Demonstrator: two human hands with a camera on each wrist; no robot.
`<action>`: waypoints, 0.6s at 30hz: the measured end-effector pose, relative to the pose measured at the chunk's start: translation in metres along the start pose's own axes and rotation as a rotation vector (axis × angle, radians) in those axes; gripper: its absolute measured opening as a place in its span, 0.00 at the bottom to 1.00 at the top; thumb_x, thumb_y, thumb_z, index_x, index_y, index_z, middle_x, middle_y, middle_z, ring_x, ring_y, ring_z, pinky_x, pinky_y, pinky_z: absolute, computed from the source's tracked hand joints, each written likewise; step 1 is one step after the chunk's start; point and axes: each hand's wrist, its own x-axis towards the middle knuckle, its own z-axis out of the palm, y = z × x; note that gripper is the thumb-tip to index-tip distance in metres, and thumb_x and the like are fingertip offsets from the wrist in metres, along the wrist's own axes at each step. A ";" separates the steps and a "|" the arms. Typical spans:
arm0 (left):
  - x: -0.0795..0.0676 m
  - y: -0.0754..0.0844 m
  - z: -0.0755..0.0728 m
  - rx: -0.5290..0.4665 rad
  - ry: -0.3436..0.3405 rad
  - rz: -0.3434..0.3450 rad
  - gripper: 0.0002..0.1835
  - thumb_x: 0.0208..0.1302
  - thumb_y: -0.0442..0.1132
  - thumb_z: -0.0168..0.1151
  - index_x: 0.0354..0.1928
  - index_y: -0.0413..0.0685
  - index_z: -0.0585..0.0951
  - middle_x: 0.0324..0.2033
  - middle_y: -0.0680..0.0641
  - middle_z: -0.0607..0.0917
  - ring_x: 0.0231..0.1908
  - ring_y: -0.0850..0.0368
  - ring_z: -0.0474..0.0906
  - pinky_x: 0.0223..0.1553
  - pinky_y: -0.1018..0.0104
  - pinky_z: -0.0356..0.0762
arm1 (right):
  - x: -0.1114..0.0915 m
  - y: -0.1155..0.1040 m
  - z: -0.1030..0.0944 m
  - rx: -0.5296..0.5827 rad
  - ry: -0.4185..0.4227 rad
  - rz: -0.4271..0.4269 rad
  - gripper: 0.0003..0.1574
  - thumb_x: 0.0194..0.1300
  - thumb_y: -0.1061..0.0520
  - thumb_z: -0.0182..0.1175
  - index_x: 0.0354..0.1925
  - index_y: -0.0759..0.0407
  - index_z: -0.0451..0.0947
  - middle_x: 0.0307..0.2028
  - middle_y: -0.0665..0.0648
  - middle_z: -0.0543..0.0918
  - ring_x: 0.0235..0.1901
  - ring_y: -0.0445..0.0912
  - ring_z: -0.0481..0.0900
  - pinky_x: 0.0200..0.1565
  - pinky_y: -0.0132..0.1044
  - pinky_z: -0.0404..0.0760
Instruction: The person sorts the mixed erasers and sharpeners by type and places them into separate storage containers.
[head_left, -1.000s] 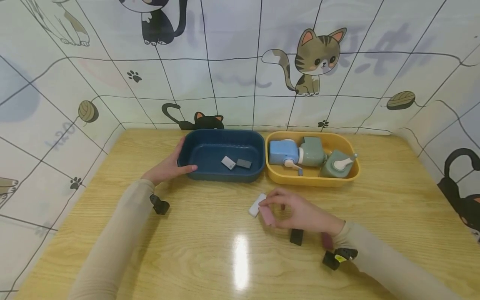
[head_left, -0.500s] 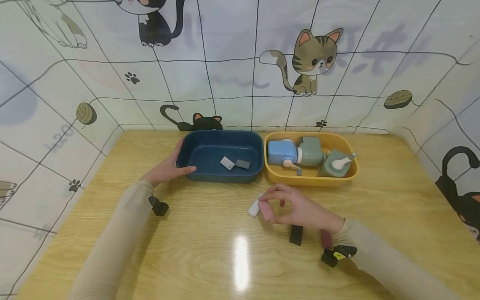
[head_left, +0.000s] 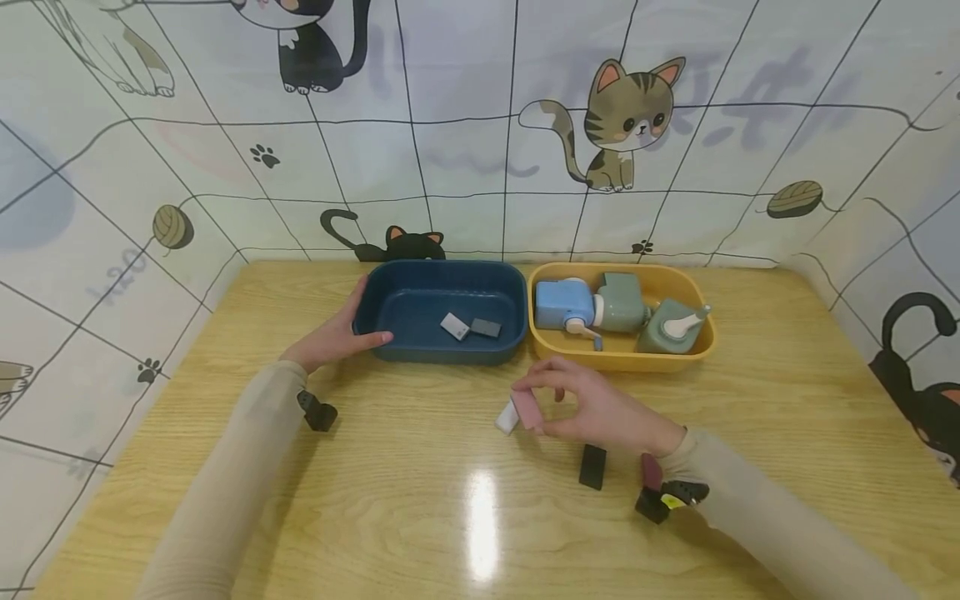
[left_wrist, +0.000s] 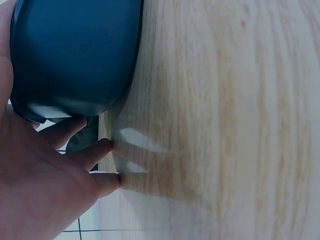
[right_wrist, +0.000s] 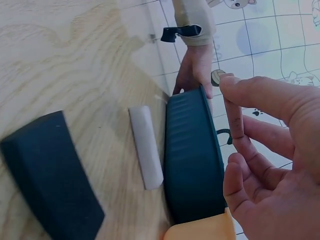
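My right hand (head_left: 596, 408) pinches a small pink rectangular block (head_left: 527, 409) between thumb and fingertip, over the table. In the right wrist view the pink block (right_wrist: 233, 117) shows its narrow edge. It overlaps a white block (head_left: 507, 418) on the table in the head view. My left hand (head_left: 330, 335) holds the left end of the dark blue tub (head_left: 450, 353), thumb over the front rim; its lower fingers spread below the tub wall in the left wrist view. Inside the tub lie a white block (head_left: 454, 326) and a grey block (head_left: 486, 327).
A yellow tub (head_left: 622, 361) stands against the blue one, holding a blue crank device (head_left: 562, 304) and a green pump bottle (head_left: 667, 329). A black block (head_left: 592, 467) and a maroon block (head_left: 651, 472) lie near my right wrist. A cat-patterned cloth wall (head_left: 465, 150) rises behind.
My right hand has shifted slightly away from me, toward the tubs, with the pink block pinched throughout. My left hand keeps its place on the blue tub.
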 end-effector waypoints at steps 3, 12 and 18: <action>-0.002 0.005 0.000 -0.011 -0.004 -0.001 0.59 0.63 0.54 0.63 0.74 0.61 0.25 0.74 0.44 0.30 0.73 0.42 0.31 0.67 0.38 0.38 | 0.002 -0.002 -0.002 -0.007 0.012 0.006 0.31 0.53 0.60 0.73 0.57 0.51 0.79 0.54 0.50 0.74 0.47 0.54 0.74 0.44 0.48 0.76; -0.012 0.027 -0.002 -0.045 -0.024 -0.018 0.56 0.65 0.46 0.62 0.75 0.50 0.27 0.74 0.40 0.30 0.72 0.39 0.30 0.67 0.37 0.36 | 0.015 -0.006 -0.009 -0.062 0.055 -0.071 0.31 0.52 0.62 0.73 0.56 0.55 0.80 0.51 0.52 0.75 0.47 0.51 0.73 0.43 0.48 0.76; -0.003 0.005 0.000 0.007 0.001 -0.009 0.58 0.64 0.53 0.63 0.74 0.59 0.26 0.74 0.44 0.30 0.72 0.41 0.32 0.67 0.38 0.39 | 0.026 -0.016 -0.012 -0.085 0.050 -0.043 0.30 0.53 0.60 0.73 0.56 0.53 0.80 0.51 0.50 0.74 0.49 0.45 0.71 0.47 0.48 0.76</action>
